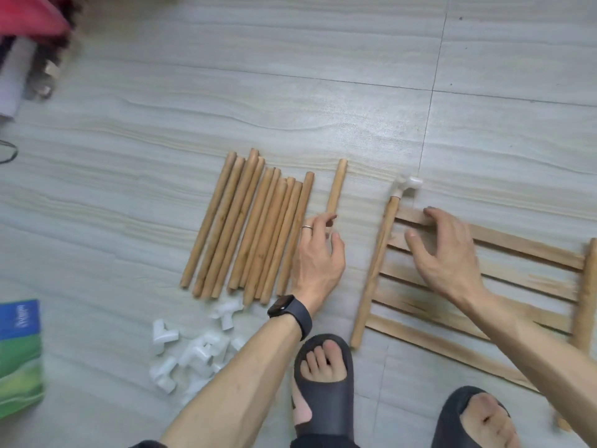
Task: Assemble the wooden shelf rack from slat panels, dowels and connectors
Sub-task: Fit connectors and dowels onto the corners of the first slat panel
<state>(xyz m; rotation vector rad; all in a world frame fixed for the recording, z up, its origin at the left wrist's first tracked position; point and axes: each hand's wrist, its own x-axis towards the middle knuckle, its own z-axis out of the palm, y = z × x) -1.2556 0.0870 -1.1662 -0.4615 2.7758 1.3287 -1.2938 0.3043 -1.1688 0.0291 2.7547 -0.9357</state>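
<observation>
Pale grey wood-grained floor tiles carry a row of dowels, heaped white connectors and the slat panel. The right hand lies spread on the panel, its grip open. The left hand, loosely open and empty, is beside a lone dowel.

open floor beyond dowels, connector pile near left, slat panel right

grey tile floor | blue-green box far left | red object top-left, blurred
</observation>
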